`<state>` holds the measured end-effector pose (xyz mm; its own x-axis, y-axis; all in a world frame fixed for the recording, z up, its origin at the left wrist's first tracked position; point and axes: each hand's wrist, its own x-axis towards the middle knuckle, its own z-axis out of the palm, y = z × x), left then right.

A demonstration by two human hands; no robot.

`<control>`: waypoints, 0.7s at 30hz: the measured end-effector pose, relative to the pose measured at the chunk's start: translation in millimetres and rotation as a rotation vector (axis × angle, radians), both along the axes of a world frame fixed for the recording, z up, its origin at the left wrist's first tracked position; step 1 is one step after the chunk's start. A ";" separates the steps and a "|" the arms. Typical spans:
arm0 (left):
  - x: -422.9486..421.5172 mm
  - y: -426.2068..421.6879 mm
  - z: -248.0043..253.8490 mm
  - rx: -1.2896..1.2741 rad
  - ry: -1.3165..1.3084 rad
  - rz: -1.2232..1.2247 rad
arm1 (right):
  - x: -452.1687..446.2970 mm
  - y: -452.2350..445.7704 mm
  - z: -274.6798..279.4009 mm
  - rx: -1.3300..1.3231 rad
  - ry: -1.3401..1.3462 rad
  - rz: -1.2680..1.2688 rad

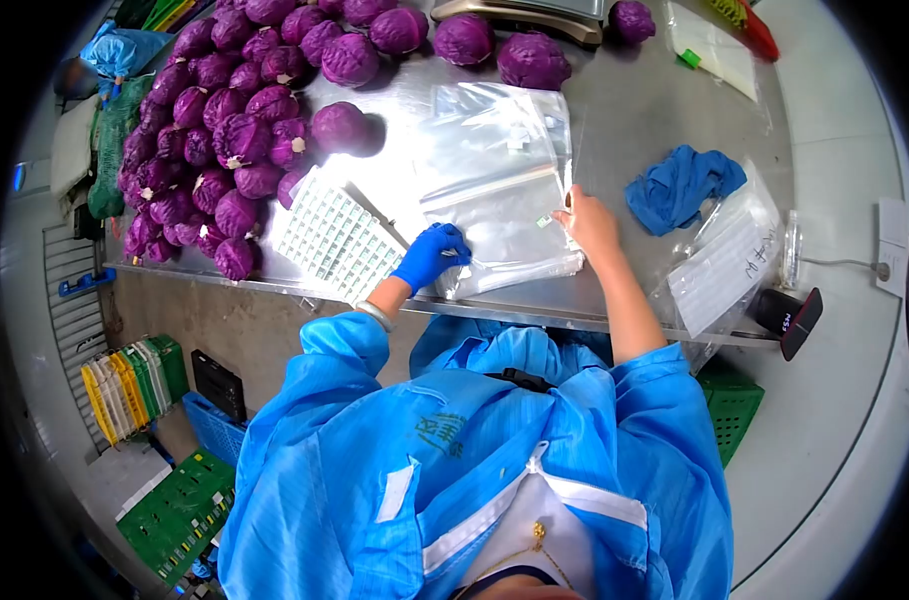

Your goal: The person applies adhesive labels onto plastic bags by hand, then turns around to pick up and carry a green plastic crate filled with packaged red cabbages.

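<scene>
My left hand (432,256), in a blue glove, rests at the lower left edge of a stack of clear plastic bags (494,215), its fingers curled together. What it pinches there, if anything, is too small to tell. My bare right hand (586,222) is at the right edge of the bags, thumb and fingertips pressed together on that edge. A small green-and-white label (544,221) shows beside its fingertips. Sheets of similar labels (339,235) lie on the metal table just left of my gloved hand.
Purple cabbages (239,135) are heaped at the left and back of the table (394,120). A scale (534,12) stands at the back. On the right lie a blue cloth (682,188), a marked white packet (724,265) and a black device (786,318). Green crates (179,510) stand below left.
</scene>
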<state>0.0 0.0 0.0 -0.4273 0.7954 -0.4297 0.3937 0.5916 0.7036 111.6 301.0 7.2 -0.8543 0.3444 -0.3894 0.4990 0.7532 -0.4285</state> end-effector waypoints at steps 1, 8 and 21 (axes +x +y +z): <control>-1.7 -1.6 -6.7 0.065 -0.140 0.135 | 3.4 8.5 2.9 -0.167 0.048 -0.044; -65.3 2.9 23.5 0.272 -0.349 1.073 | 2.8 11.8 29.4 -0.950 0.363 -0.244; -11.5 4.8 1.7 0.055 -0.235 0.212 | -17.8 -3.7 15.9 -0.380 0.312 -0.156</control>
